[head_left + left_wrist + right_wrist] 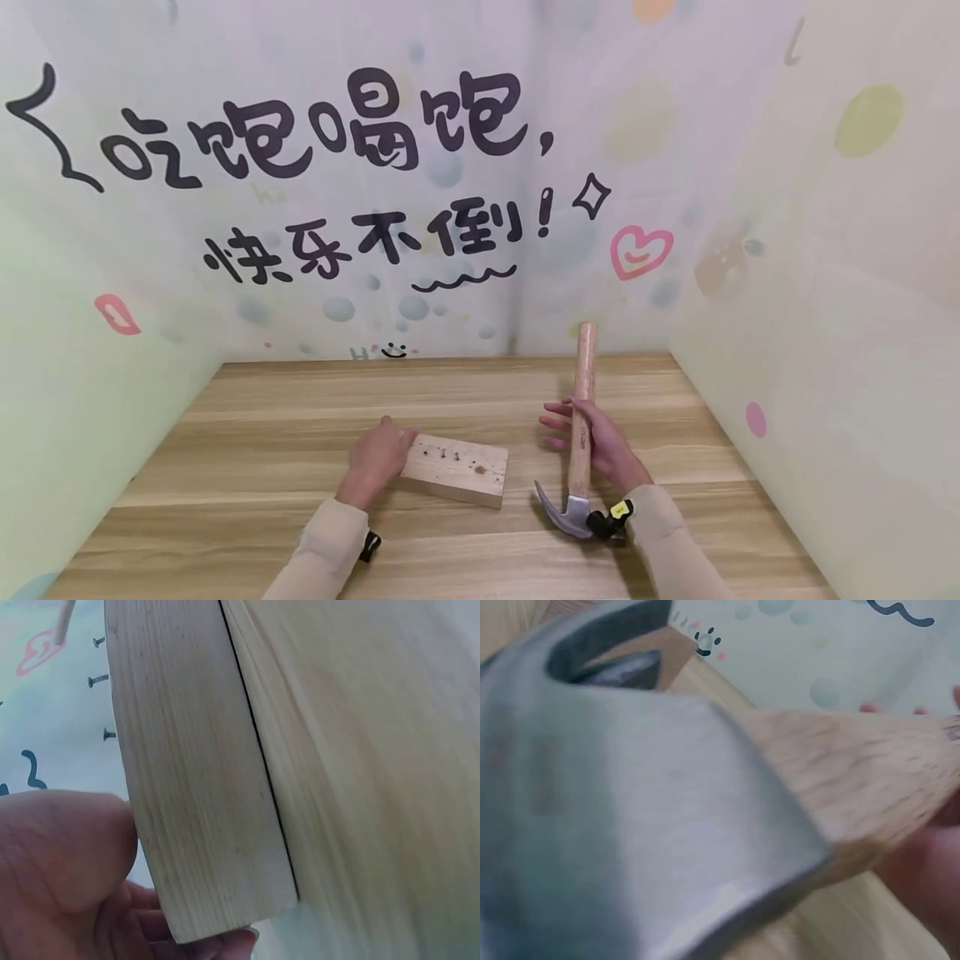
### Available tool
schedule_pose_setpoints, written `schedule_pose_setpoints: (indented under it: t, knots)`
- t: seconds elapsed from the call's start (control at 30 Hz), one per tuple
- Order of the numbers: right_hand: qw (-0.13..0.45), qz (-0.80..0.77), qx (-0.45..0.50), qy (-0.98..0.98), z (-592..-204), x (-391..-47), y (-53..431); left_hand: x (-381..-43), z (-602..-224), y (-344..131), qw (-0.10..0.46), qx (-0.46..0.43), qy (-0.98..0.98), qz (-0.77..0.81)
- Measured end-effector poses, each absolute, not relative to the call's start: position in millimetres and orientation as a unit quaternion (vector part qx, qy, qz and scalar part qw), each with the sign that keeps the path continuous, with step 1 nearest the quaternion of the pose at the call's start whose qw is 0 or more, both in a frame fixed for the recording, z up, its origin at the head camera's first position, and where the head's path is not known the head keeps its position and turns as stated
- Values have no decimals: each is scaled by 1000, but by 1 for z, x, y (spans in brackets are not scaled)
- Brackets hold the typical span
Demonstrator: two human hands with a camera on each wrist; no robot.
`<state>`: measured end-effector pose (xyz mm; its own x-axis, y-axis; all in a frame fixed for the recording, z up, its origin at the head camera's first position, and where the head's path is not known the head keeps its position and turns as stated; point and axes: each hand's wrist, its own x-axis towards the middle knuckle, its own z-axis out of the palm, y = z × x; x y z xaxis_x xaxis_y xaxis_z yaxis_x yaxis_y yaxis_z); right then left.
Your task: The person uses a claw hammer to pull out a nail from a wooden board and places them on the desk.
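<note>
A pale wooden block (454, 479) lies on the wooden table, with three small screws (443, 454) standing partly out of its top face. My left hand (377, 457) grips the block's left end; in the left wrist view its thumb is along the face with the screws and fingers curl round the end. To the right, my right hand (603, 442) holds a claw hammer (581, 454) by its wooden handle, thumb across it and fingers loosely spread behind. The steel hammer head (667, 817) points toward me, its claw to the left, filling much of the right wrist view.
The wooden tabletop (300, 392) runs back to a pale wall (337, 50) with black lettering. Side walls (817, 333) bound the table left and right. A black wrist strap (603, 525) with a yellow tag sits near the hammer head.
</note>
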<state>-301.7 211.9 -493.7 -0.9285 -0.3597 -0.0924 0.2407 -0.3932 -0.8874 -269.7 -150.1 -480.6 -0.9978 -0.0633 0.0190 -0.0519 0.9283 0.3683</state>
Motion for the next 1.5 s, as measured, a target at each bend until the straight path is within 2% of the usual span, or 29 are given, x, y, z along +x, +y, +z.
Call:
schedule_pose_setpoints:
  t: [0.13,0.3,0.67,1.13,1.5]
  knots:
    - [183,-856,-98,474,-490,-295,211,-274,-480,-141,27,35,-979,-201]
    - [161,-853,-91,489,-490,-293,209,-279,-481,-132,34,37,-976,-214]
    - [123,-863,-165,462,-487,-286,210,-283,-486,-110,48,-5,-974,-223]
    - [128,-829,-158,521,-454,-273,199,-292,-493,-93,23,-38,-963,-265]
    - [123,-773,-172,598,-408,-260,166,-297,-495,-87,12,-59,-958,-281]
